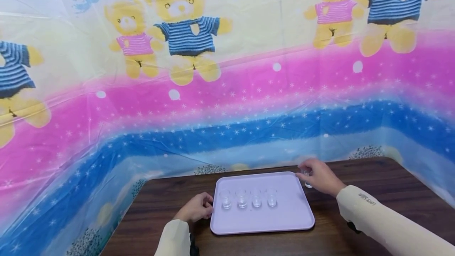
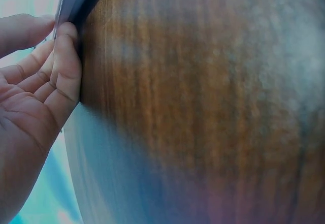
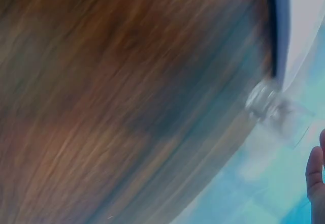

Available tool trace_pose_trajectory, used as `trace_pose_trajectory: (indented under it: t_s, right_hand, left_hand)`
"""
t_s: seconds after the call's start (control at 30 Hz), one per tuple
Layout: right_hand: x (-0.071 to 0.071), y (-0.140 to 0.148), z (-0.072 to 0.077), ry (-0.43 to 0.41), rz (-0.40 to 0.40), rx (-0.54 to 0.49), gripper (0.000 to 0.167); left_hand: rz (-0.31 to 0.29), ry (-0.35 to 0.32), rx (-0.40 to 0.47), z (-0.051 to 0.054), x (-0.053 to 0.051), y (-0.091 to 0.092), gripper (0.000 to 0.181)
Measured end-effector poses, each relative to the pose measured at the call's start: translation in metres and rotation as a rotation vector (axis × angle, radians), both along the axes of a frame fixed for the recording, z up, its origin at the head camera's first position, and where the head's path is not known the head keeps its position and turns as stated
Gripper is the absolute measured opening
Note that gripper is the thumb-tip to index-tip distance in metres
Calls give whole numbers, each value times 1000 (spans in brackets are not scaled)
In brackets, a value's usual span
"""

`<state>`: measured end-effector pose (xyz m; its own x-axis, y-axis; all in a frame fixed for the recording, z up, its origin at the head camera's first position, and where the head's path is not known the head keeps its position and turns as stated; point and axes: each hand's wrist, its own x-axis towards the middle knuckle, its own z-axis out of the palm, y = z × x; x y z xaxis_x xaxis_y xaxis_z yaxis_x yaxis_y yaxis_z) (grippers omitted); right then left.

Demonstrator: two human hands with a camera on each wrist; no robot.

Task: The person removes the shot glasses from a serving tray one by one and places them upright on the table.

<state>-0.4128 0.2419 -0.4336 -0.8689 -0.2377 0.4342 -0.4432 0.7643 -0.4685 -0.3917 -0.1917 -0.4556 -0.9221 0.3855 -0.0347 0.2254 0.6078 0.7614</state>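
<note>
On the dark wooden table lies a pale lilac tray with several small clear glasses standing upright in a row. My left hand pinches the tray's left edge; in the left wrist view the thumb is above the rim and a fingertip below. Beyond the tray's far right corner, another clear glass is at my right hand, which partly covers it. The right wrist view shows that glass blurred, with a gap to the visible fingers; the rest of the hand is outside that frame.
The wooden table extends around the tray, its far edge close behind the right hand. A printed sheet with bears and coloured bands hangs behind the table and along its sides.
</note>
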Motion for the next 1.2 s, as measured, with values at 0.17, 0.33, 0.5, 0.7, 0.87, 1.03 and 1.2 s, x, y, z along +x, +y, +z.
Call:
trace_pose_trajectory:
  t_s: [0.17,0.33,0.5,0.7,0.87,1.03,1.2]
  right_hand:
    - [2,-20,2,-2,47,19,30]
    - [9,-36,4,-5,75,28,30]
    - [13,-48,2,-2,108,41,29]
    - [13,-55,-2,-13,134,57,28]
    - [14,-58,-6,-12,171,73,29]
    - [16,-63,-11,-14,214,84,30]
    - [18,-70,-12,-31,239,90,30]
  left_hand:
    - [-11,1,4,1,0,0,23]
    - [2,-14,-10,0,-3,0,23]
    - [14,-21,-23,0,-5,1,22]
    - [17,-30,-27,2,-4,1,22]
    - [25,-30,-22,0,-5,0,22]
    - [23,-25,-26,-1,-5,-1,22]
    - [25,-27,-30,-1,-3,-1,21]
